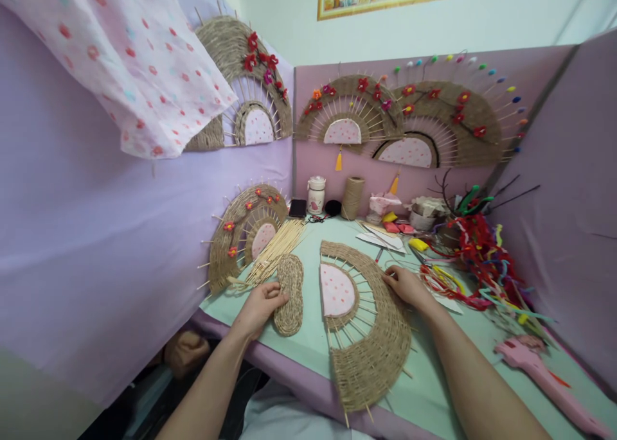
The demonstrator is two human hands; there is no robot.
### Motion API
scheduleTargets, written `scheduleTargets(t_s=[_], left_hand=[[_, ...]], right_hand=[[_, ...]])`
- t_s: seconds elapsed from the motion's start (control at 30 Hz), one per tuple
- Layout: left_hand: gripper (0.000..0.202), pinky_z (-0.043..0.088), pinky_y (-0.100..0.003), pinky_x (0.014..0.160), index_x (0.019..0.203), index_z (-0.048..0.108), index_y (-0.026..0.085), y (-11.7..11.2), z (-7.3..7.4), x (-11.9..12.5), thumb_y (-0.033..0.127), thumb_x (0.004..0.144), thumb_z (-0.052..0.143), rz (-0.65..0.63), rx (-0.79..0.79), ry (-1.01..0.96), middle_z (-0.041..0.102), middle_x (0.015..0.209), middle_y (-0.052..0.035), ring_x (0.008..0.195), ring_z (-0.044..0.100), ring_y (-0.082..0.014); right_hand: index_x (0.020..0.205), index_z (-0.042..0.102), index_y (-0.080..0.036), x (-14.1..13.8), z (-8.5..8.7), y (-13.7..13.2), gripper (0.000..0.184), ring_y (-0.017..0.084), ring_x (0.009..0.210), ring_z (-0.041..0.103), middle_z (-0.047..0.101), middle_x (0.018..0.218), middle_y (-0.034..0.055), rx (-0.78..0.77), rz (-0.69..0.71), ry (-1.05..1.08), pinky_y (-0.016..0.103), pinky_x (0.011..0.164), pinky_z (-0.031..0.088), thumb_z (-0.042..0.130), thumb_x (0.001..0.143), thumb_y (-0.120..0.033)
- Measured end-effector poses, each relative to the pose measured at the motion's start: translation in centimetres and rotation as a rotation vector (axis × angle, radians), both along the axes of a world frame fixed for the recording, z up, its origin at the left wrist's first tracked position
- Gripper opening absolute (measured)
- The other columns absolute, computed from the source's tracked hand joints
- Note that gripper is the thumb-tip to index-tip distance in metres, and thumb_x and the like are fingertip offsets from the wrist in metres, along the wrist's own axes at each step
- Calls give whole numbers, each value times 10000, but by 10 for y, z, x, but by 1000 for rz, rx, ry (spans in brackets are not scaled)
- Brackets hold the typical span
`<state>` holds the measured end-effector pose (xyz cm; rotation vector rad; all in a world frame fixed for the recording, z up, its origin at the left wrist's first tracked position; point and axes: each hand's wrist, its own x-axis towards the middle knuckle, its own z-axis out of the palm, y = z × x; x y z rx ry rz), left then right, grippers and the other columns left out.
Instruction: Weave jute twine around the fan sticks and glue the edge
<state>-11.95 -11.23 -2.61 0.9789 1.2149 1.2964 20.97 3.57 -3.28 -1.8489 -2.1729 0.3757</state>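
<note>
My left hand (263,304) has its fingers curled at the left edge of a sole-shaped piece of coiled twine (290,293), which stands a little tilted over the table. On the right, my right hand (403,287) pinches the outer edge of a half-round woven twine fan (369,363). Thin sticks radiate through the fan, with their tips poking past the rim. At its centre is a half-circle of white cloth with pink dots (338,290). The thumb and fingertips partly hide the rim where they grip.
A bundle of thin sticks (278,247) lies behind my left hand, beside another flowered fan (241,234). A twine spool (353,198) and a white bottle (316,195) stand at the back. At right are tangled pipe cleaners (482,254) and a pink glue gun (544,376). Finished fans hang on the partitions.
</note>
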Motion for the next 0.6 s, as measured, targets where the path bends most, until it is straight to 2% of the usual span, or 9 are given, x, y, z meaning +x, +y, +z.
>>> scheduleTargets(t_s=[0.17,0.3,0.37,0.43,0.5,0.53,0.6], left_hand=[[334,454,-251,722,822,585,142,-1,-1,-3,235,562,772,-46,-21,5,682,780,-23,740,635,-161],[362,454,-252,719,850,574,141,-3,-2,-6,256,563,762,-34,-25,44,671,774,-20,736,626,-158],[376,453,-248,696,886,580,136,-7,-1,-10,278,578,742,1,-39,128,661,758,-16,738,622,-164],[420,455,-254,683,981,582,123,-14,6,-18,302,619,694,46,-52,275,657,767,-24,758,624,-180],[499,461,-273,696,1131,546,104,-28,18,-28,313,684,615,39,-67,485,665,814,-48,809,630,-206],[527,461,-280,698,1192,519,98,-36,27,-34,306,711,568,59,-76,620,665,811,-53,819,631,-214],[516,449,-297,717,1246,508,141,-55,46,-45,291,753,507,-2,-93,1001,679,814,-55,820,631,-228]], right_hand=[[936,648,-161,0,0,-1,225,219,857,627,700,947,97,-2,4,-22,270,703,394,480,862,-291],[938,649,-165,-1,2,-2,230,217,849,629,699,941,93,-5,4,-26,273,705,397,477,863,-298],[939,649,-162,-1,2,-1,232,220,854,628,697,946,96,-10,5,-22,275,707,399,478,863,-299],[940,649,-160,-1,2,-1,233,221,857,626,697,954,100,-14,5,-20,276,710,399,479,863,-299],[942,650,-160,-1,1,-1,233,220,853,626,697,959,103,-16,2,-17,276,708,399,480,861,-297],[945,649,-160,0,1,0,233,220,853,626,696,962,105,-16,1,-16,275,705,398,480,860,-296],[949,646,-158,0,0,0,232,221,855,625,695,964,107,-14,0,-13,274,702,398,481,860,-293]])
